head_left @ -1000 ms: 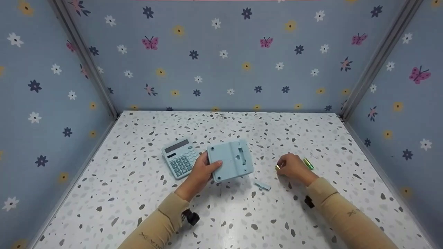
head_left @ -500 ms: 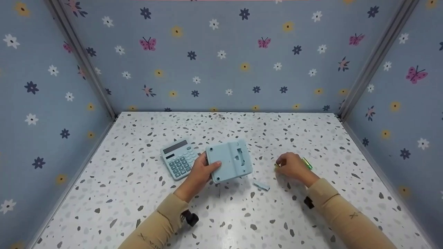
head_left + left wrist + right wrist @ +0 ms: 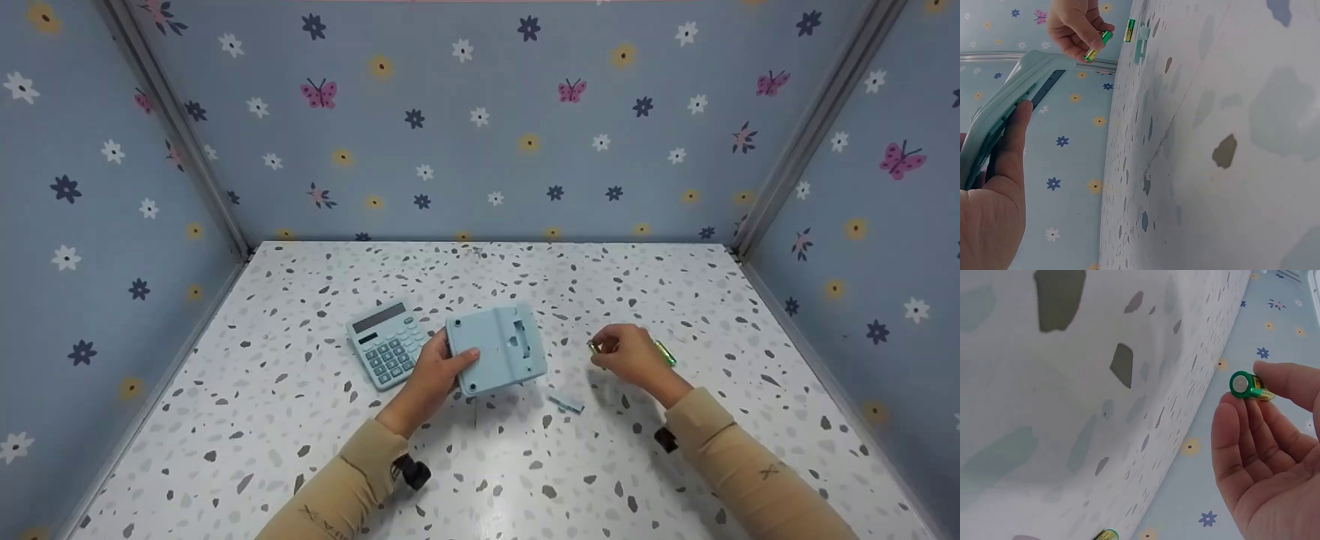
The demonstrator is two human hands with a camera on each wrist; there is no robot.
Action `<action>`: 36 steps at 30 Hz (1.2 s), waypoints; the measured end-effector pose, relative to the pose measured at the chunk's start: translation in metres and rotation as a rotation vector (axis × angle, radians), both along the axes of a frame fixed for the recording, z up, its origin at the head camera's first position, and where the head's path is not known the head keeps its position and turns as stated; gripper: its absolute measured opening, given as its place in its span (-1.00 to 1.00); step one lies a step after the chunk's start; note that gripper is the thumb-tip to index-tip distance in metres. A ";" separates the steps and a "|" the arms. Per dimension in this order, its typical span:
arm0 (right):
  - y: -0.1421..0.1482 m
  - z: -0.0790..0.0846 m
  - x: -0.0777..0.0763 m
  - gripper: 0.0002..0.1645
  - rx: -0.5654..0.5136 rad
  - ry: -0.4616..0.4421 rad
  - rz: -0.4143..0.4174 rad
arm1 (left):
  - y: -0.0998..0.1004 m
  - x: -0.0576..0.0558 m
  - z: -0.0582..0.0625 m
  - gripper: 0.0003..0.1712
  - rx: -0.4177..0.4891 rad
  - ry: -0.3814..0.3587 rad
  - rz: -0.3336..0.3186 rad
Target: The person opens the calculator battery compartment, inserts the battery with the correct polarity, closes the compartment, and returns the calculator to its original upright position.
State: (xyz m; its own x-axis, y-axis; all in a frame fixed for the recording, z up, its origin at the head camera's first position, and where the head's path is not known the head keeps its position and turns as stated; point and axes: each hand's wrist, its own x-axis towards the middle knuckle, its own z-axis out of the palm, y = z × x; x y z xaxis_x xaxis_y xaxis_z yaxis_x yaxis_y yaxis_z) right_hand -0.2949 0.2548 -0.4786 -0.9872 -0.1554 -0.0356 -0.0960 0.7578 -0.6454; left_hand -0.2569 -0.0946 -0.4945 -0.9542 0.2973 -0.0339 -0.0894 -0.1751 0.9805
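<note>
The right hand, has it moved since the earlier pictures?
Yes: in the head view, the right hand has shifted up and slightly left, judged against the blue strip.

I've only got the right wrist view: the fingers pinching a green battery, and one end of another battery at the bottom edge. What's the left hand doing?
Observer: In the head view, the left hand holds a light-blue calculator, its back turned to the camera.
Operator: What does that back show?
Observer: An open slot toward its right end as the head view shows it, with no battery visible inside.
Operator: Anything loose lying near it?
Observer: Yes, a small light-blue piece, possibly a battery cover, lies on the tabletop, nearer the person and a little to the right.
</note>
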 end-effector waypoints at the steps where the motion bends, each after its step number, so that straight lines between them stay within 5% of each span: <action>1: -0.001 0.000 0.001 -0.68 -0.004 0.009 -0.002 | 0.000 0.000 0.000 -0.34 -0.001 0.002 0.000; 27: -0.014 0.004 0.013 -0.72 -0.157 0.198 -0.037 | -0.001 0.002 0.001 -0.35 0.009 0.029 -0.029; 36: -0.020 0.008 0.016 -0.75 -0.207 0.201 -0.014 | -0.001 0.002 0.001 -0.34 0.016 0.022 -0.038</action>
State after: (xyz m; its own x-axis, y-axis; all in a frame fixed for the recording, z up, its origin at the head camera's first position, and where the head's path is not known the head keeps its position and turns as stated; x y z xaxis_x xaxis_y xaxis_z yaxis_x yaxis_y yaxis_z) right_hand -0.2793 0.2350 -0.4707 -0.9733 -0.1248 0.1925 -0.2282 0.6138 -0.7557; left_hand -0.2545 -0.0959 -0.4937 -0.9425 0.3340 -0.0080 -0.0748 -0.1875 0.9794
